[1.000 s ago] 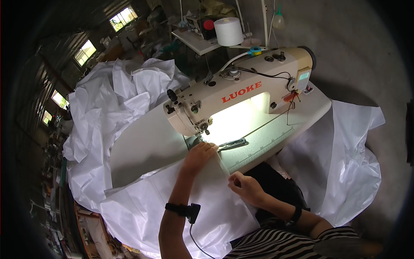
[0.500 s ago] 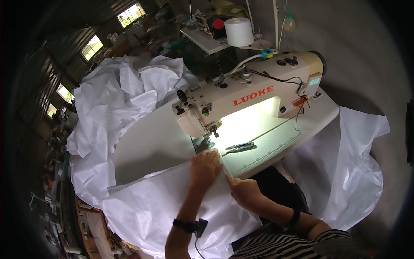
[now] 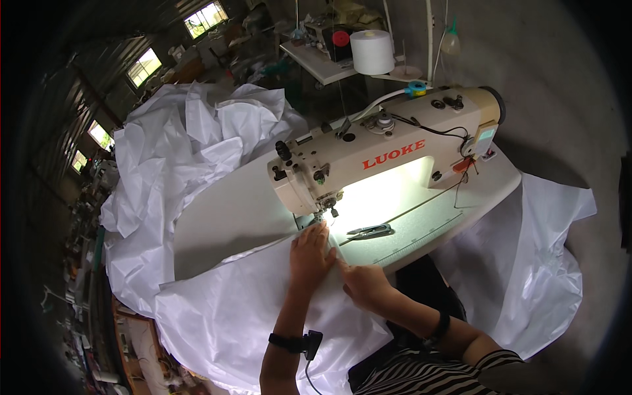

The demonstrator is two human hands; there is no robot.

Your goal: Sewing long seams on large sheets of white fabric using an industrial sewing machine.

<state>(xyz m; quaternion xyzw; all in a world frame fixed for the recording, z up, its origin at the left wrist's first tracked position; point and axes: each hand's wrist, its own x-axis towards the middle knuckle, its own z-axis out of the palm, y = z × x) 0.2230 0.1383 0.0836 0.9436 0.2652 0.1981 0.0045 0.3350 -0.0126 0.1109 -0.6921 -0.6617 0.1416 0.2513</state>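
Observation:
A sheet of shiny white film-like material (image 3: pixel 230 322) drapes over the front of the sewing machine's table, its folded edge running up to the presser foot (image 3: pixel 320 217). My left hand (image 3: pixel 311 258) lies flat on this sheet, fingers stretched toward the foot, just short of it. Close by on the right, my right hand (image 3: pixel 365 284) pinches the sheet's edge, index finger pointing along it. The cream sewing machine (image 3: pixel 395 153) has its work lamp lit. On its bed, right of the foot, rest grey thread snips (image 3: pixel 370 232). The needle tip is too small to make out.
More crumpled white sheet (image 3: pixel 191 145) is heaped beyond the table's left side, and another part hangs at the right (image 3: pixel 546 263). Behind the machine stands a white thread cone (image 3: pixel 372 52). A grey wall (image 3: pixel 546 99) rises at the right.
Both hands have moved slightly forward and left toward the presser foot, along with the sheet's edge. My left fingers now lie flatter. The whole view has shifted a little.

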